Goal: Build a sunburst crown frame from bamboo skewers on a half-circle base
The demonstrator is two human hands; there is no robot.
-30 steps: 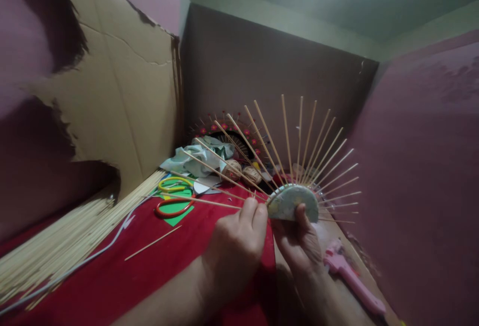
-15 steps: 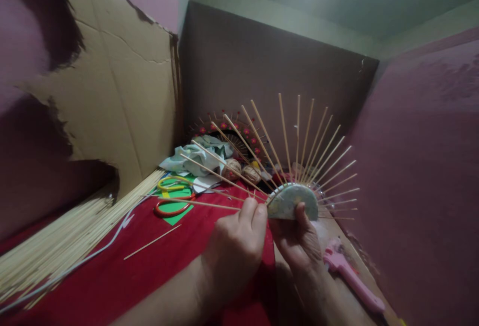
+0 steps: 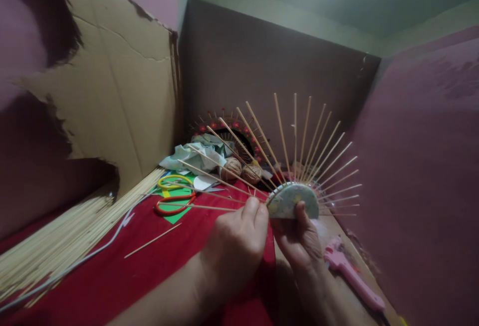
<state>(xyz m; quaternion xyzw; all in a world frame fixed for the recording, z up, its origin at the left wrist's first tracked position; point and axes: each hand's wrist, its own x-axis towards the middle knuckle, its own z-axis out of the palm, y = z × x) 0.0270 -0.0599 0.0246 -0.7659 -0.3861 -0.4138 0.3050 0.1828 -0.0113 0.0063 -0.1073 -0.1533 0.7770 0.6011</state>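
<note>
Vs a sec ago, small shifts only. The half-disc (image 3: 292, 200) sits in the same spot, held up over the right edge of the red cloth (image 3: 149, 276). Its fan (image 3: 299, 136) of sticks tips a bit left, so the left-side sticks lie lower than before. L hand (image 3: 239, 239) stays closed, thumb & fingertips pinched on the lowest left stick (image 3: 202, 207) right by the disc rim. R hand (image 3: 299, 246) grips the half-disc from below, thumb on its face. Same stick, same grip, no new stick picked up.

Room: the fan's right tips end near the wall (image 3: 422, 166), and I can't tell if they touch. Top tips are in free air. Left tips hang above the scissors (image 3: 175, 205) & twine balls (image 3: 232, 168), apart from both. Glue gun (image 3: 350, 276) lies just right of the R wrist. Loose stick (image 3: 152, 241) & stick bundle (image 3: 67, 236) lie well left, by the cardboard (image 3: 123, 91).
</note>
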